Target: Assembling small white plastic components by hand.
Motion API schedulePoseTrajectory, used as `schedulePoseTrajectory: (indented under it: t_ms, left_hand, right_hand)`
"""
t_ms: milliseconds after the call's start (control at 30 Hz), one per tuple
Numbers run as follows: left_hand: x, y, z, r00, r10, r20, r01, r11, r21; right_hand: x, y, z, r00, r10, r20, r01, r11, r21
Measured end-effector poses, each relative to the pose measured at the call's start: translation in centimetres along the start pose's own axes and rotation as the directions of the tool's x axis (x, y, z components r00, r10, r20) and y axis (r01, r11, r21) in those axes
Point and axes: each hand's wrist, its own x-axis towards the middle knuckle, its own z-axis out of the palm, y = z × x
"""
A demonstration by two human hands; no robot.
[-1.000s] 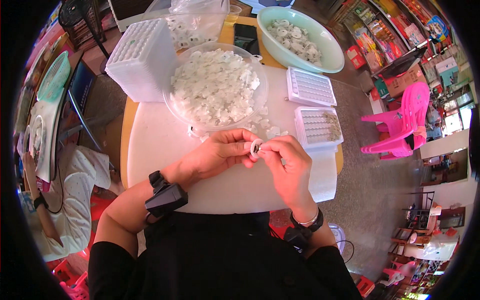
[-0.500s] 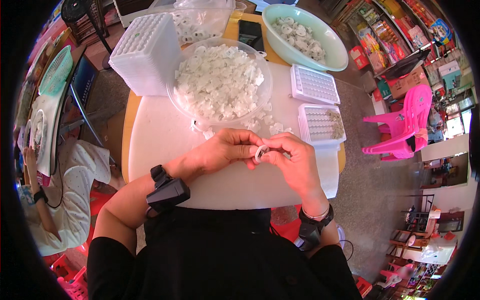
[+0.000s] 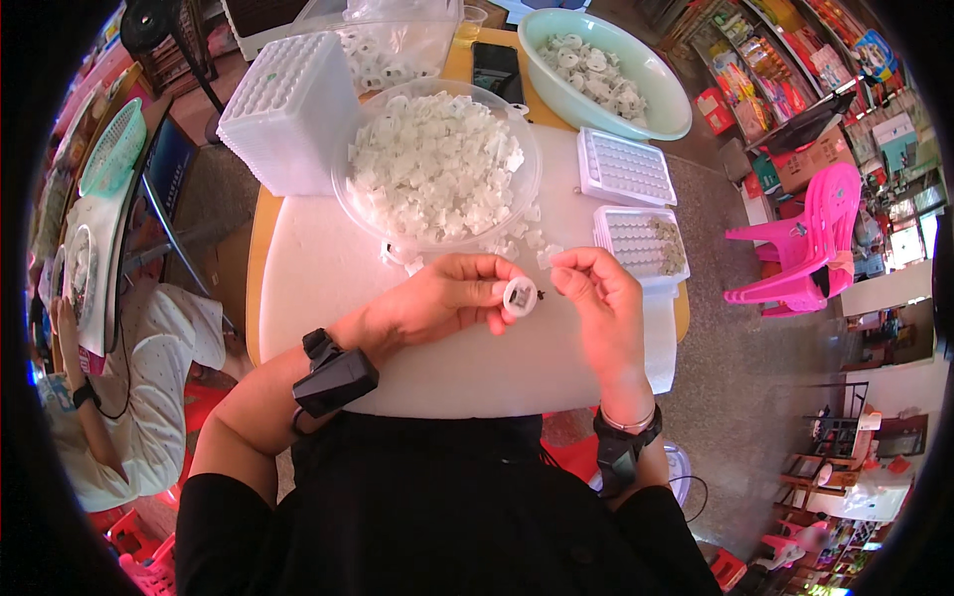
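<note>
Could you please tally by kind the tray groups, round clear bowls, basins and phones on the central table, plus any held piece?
White tray groups: 3
Clear round bowl: 1
Pale green basin: 1
Black phone: 1
Held white piece: 1
Total: 7

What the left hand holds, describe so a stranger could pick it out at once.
Start at the white-topped table. Above its near half, the left hand pinches a small round white piece on the side facing the right hand. It shows a pale rim around a greyish middle and, unlike the white pieces heaped in the clear bowl beyond, is held up singly.
</note>
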Motion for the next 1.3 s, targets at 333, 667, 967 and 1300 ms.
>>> schedulePoseTrajectory:
  t_ms: [333,667,967,1300]
  left_hand:
    - [-1.0,0.9,1.0,0.912,-0.298,0.283,0.212,0.931,0.298]
    - [-0.8,0.9,1.1,0.919,-0.260,0.297,0.162,0.935,0.316]
    - [-1.0,0.9,1.1,0.926,-0.278,0.256,0.189,0.927,0.323]
    - [-1.1,0.7,1.1,0.973,-0.168,0.157,0.131,0.966,0.222]
  right_hand:
    - [1.8,2.4,1.6,0.955,-0.296,-0.030,0.245,0.839,-0.485]
    - [2.8,2.8,3.2,0.923,-0.360,0.133,0.364,0.711,-0.602]
    - [1.2,2.6,1.2,0.966,-0.259,-0.015,0.244,0.929,-0.279]
    - [0.2,1.1,0.5,0.984,0.107,-0.144,-0.086,0.986,0.142]
